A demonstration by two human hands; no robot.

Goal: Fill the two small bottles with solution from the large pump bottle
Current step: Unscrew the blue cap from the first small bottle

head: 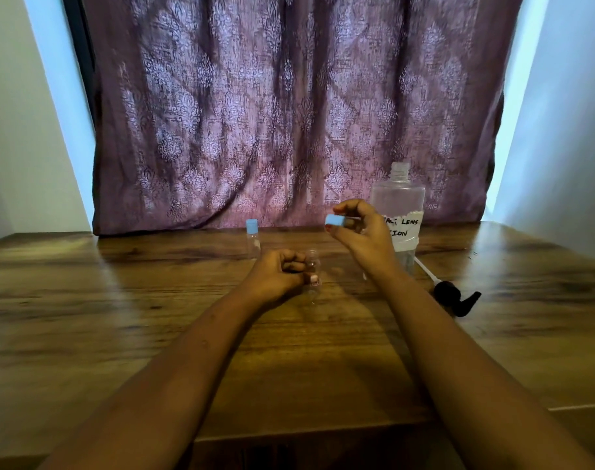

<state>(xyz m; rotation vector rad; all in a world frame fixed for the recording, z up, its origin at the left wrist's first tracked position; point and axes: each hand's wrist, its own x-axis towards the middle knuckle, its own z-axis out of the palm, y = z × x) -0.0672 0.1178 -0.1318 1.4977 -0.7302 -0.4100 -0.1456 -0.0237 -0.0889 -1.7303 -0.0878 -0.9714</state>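
1. My left hand [279, 274] is curled round a small clear bottle [312, 266]. I hold it low over the table [119, 317]. Its top looks open, but it is blurry.
2. My right hand [365, 232] is up in the air, higher than my left hand and to its right. My thumb and fingers pinch a blue cap [334, 221].
3. The other small bottle [254, 245] stands on the table just behind my left hand, a little to the left. It has a blue lid [251, 226] on.
4. The big bottle [398, 198] stands right behind my right hand. Its neck is open. My hand hides part of its white label.
5. The black pump [457, 300] lies on the table to the right of my right arm. Its white tube points back at the big bottle.
6. A purple curtain [289, 113] hangs behind it all.
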